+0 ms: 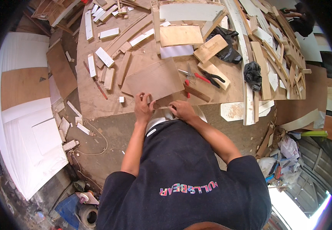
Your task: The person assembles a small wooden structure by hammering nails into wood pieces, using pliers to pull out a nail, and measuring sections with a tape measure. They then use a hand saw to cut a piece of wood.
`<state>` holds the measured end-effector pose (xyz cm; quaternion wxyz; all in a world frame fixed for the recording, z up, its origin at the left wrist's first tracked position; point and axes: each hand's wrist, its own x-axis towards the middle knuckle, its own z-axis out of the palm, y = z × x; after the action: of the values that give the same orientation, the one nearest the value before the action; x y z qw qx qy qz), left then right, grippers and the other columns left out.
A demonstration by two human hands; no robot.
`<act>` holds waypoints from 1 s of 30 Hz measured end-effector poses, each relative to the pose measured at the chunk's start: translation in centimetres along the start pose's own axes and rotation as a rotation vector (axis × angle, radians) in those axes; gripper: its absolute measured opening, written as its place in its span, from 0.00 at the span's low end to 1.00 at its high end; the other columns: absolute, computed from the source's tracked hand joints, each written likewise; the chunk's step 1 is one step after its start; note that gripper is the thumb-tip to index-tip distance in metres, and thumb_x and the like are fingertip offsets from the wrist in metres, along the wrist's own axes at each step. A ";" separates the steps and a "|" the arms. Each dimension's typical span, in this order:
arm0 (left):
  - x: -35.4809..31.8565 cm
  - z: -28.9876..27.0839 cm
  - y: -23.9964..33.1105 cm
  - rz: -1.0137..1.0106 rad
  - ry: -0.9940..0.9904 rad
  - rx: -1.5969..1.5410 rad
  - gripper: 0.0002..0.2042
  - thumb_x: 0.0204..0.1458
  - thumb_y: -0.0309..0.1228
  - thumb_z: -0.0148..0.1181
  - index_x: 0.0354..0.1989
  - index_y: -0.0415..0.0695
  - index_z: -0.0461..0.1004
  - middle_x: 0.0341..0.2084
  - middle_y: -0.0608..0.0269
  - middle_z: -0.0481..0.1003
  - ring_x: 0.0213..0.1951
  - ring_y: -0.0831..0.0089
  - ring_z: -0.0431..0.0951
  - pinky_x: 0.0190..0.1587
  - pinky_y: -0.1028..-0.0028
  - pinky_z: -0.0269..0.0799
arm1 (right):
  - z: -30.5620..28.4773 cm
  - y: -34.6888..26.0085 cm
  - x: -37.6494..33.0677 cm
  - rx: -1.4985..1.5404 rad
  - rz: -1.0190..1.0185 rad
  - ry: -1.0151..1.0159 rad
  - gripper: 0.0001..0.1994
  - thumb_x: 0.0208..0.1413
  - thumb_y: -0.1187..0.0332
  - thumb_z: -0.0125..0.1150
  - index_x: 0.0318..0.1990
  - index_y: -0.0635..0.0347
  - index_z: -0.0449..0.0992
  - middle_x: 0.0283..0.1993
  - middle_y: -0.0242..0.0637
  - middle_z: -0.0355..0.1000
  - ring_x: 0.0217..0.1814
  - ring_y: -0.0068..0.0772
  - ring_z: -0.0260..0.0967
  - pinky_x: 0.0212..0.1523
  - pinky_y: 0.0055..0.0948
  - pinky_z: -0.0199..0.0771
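Observation:
A thin brown rectangular board (154, 80) lies aslant on the near part of the workbench, in front of my body. My left hand (144, 108) has its bent fingers over the board's near edge, gripping it. To its right, my right hand (183, 111) is at the bench's front edge, just below the board's near side. Its fingers are curled in a pinch, and whatever is in them is too small or hidden to name. Beyond the board's right side lie red-handled pliers (194, 76), black-handled pliers (214, 78) and a wooden block (196, 93).
The workbench (108, 109) carries white-faced wood offcuts (104, 56) at the left and a small white cube (121, 99) near its front. Pale wood blocks (211, 48) and a black plastic bag (253, 75) lie to the right. A pile of wood strips (279, 50) fills the far right.

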<state>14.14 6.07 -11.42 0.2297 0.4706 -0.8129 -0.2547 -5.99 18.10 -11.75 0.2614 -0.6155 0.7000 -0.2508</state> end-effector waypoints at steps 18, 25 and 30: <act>0.5 -1.2 0.7 -0.061 0.077 -0.057 0.18 0.52 0.33 0.71 0.50 0.45 0.77 0.50 0.48 0.72 0.55 0.50 0.72 0.57 0.57 0.69 | 2.7 -0.2 2.3 -0.328 -0.050 -0.075 0.06 0.53 0.62 0.64 0.31 0.52 0.81 0.31 0.37 0.79 0.35 0.45 0.80 0.35 0.44 0.80; 3.7 -0.3 2.3 0.055 0.018 -0.043 0.26 0.48 0.37 0.75 0.55 0.46 0.74 0.56 0.47 0.70 0.59 0.47 0.69 0.62 0.54 0.66 | -5.4 2.2 -0.1 0.168 0.260 0.323 0.08 0.50 0.62 0.67 0.33 0.55 0.81 0.29 0.38 0.78 0.31 0.39 0.78 0.35 0.39 0.77; 9.5 2.6 1.4 0.145 -0.018 -0.001 0.34 0.46 0.42 0.77 0.61 0.42 0.70 0.63 0.44 0.67 0.64 0.44 0.66 0.65 0.53 0.65 | -10.2 7.7 -2.5 0.249 0.645 0.813 0.07 0.52 0.66 0.68 0.32 0.60 0.81 0.20 0.33 0.72 0.22 0.24 0.68 0.28 0.28 0.71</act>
<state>7.38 -1.19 -11.24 0.2405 0.4083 -0.8467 -0.2418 -18.20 21.80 -9.22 0.1040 -0.1865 0.8633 -0.4573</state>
